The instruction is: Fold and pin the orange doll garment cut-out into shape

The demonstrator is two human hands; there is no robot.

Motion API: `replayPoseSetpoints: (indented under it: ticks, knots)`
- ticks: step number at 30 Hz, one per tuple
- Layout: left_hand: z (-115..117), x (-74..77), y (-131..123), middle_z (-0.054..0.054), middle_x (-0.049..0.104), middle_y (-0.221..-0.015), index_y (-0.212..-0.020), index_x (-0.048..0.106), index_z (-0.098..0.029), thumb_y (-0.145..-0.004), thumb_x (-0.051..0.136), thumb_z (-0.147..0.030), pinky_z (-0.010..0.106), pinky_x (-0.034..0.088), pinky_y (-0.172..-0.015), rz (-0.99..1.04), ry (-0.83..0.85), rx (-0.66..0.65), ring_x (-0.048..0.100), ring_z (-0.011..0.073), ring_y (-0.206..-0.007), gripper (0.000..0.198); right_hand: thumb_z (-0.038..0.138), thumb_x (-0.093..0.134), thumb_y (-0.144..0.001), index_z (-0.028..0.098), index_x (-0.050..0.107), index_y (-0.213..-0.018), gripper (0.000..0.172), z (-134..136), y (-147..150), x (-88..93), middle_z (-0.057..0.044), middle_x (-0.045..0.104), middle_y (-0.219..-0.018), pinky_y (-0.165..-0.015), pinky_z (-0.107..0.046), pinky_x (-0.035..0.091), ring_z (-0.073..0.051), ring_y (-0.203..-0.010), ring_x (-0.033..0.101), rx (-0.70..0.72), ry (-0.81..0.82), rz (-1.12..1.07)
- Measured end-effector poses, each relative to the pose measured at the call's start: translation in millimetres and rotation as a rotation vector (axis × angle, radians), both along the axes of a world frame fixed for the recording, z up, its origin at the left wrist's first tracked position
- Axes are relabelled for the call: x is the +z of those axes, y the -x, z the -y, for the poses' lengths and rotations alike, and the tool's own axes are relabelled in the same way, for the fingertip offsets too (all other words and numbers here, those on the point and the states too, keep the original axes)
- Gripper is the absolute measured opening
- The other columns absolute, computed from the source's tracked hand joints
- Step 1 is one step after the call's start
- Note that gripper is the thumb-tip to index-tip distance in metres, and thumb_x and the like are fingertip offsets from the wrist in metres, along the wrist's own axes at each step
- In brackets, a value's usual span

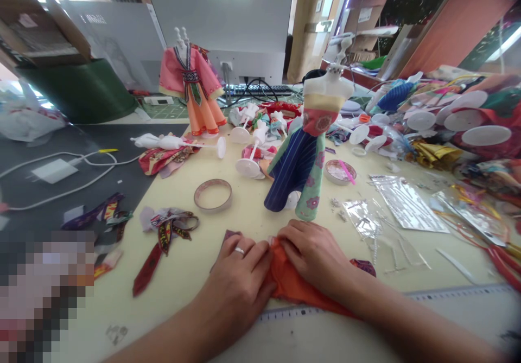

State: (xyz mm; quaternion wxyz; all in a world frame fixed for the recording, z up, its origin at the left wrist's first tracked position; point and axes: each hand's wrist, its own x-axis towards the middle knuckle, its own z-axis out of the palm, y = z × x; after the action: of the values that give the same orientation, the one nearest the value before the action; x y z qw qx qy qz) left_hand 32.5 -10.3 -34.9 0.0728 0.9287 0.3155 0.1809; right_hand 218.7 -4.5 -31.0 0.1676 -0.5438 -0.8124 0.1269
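Observation:
A piece of orange cloth (293,290) lies on the table under both my hands. My left hand (244,268), with a ring on one finger, closes its fingers on the cloth's left side. My right hand (309,246) is bent over the upper part, its fingertips pressed down close to the left ones. Purple patterned fabric (231,235) shows beyond my left hand, and another dark patterned bit (363,267) shows beside my right wrist. Just beyond my hands stands a small mannequin (325,89) in a strapless dress of navy and mint panels (291,170).
A roll of tape (213,195) and patterned fabric strips (165,233) lie to the left. A second dressed mannequin (191,86) stands further back. To the right are a small dish (340,172), clear plastic bags (362,219) and a heap of mannequins. A ruler (448,293) lies along the near edge.

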Motion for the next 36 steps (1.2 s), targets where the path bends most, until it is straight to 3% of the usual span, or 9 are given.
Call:
replayPoseSetpoints:
  ticks: [22, 36]
  knots:
    - [0.4, 2.1, 0.5, 0.01, 0.059, -0.112, -0.115, 0.054, -0.01, -0.087, 0.048, -0.024, 0.045, 0.031, -0.089, -0.023, 0.026, -0.002, 0.048, 0.0252, -0.092, 0.032, 0.012, 0.048, -0.085, 0.016, 0.064, -0.08, 0.017, 0.0, -1.2, -2.4, -0.003, 0.06, -0.076, -0.066, -0.028, 0.037, -0.016, -0.068, 0.052, -0.002, -0.009, 0.024]
    - [0.9, -1.6, 1.9, 0.009, 0.059, -0.119, -0.117, 0.054, -0.009, -0.089, 0.046, -0.025, 0.047, 0.028, -0.091, 0.005, -0.047, -0.028, 0.052, 0.0247, -0.092, 0.033, 0.013, 0.049, -0.085, 0.016, 0.061, -0.077, 0.014, -1.8, -1.5, -2.4, -0.003, 0.06, -0.076, -0.065, -0.027, 0.036, -0.015, -0.068, 0.052, -0.005, -0.016, 0.038]
